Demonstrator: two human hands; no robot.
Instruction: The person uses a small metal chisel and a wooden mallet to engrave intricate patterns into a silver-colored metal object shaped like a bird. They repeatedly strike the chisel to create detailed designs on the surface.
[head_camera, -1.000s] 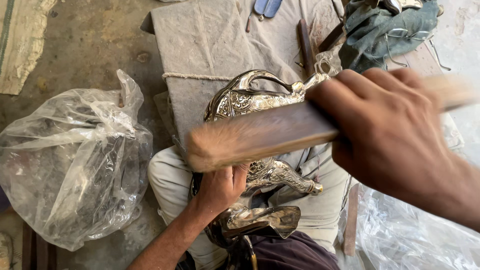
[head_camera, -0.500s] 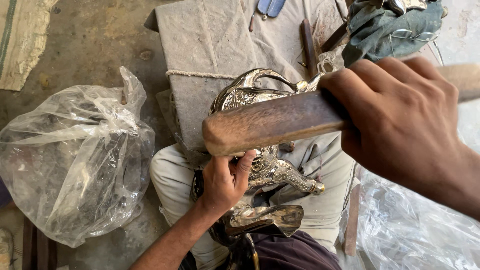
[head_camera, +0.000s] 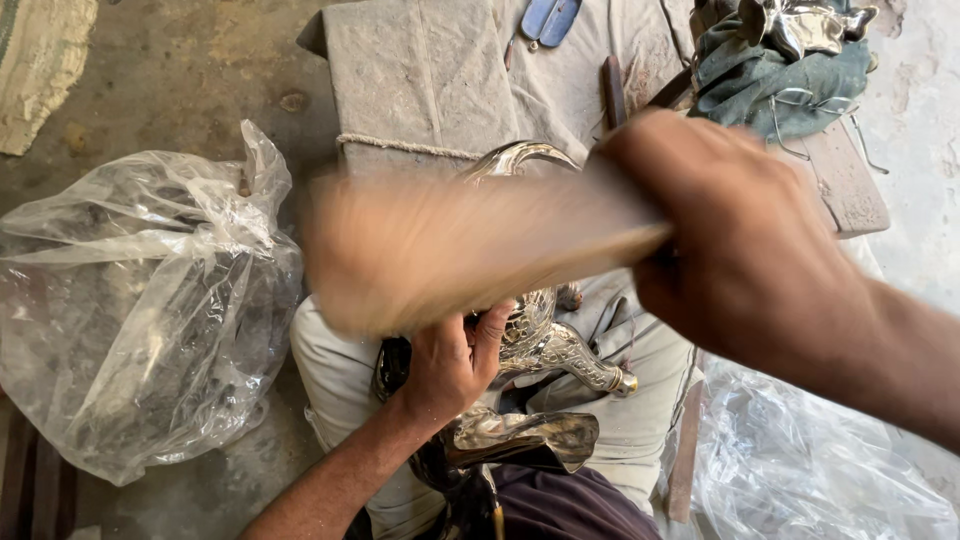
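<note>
My right hand (head_camera: 740, 250) grips a thick wooden stick (head_camera: 470, 245), which is blurred with motion and crosses the middle of the view. Beneath it my left hand (head_camera: 450, 365) holds an ornate silver metal figure (head_camera: 545, 345) steady on my lap. The figure has a curved handle-like loop (head_camera: 515, 155) at the top and a flared base (head_camera: 520, 440) near my waist. Much of the figure is hidden behind the stick.
A crumpled clear plastic bag (head_camera: 140, 300) lies on the floor at left. A cloth-covered block (head_camera: 420, 80) tied with cord stands ahead. A green cloth with another shiny metal piece (head_camera: 800, 50) sits at top right. More plastic sheet (head_camera: 800, 470) lies at bottom right.
The stick has swung, going from sharp to heavily blurred and looming larger toward the camera. My left hand has stayed on the metal figure.
</note>
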